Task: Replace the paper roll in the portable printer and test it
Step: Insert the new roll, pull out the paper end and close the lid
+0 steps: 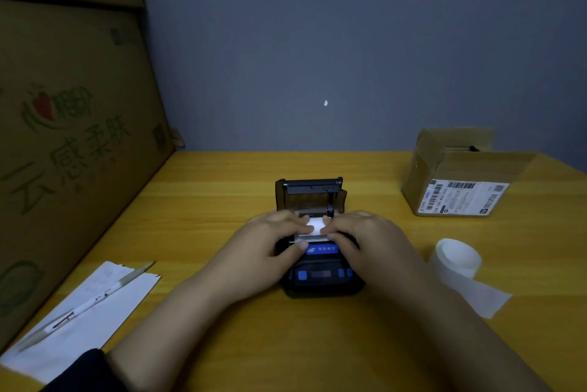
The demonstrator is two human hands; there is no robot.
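A black portable printer (320, 280) with blue buttons sits mid-table, its lid (311, 193) standing open at the back. A white paper roll (315, 226) lies in the open compartment. My left hand (270, 241) and my right hand (365, 239) rest over the printer from either side, fingertips pinching the roll's white paper at the compartment mouth. Most of the roll is hidden under my fingers. A second white paper roll (459, 256) lies on the table to the right, with a loose strip trailing toward me.
An opened cardboard parcel (457, 182) with a shipping label stands at the back right. Big cardboard boxes (70, 137) wall off the left side. White paper sheets (82, 318) with a pen (85, 306) on them lie at the front left of the wooden table (222, 188).
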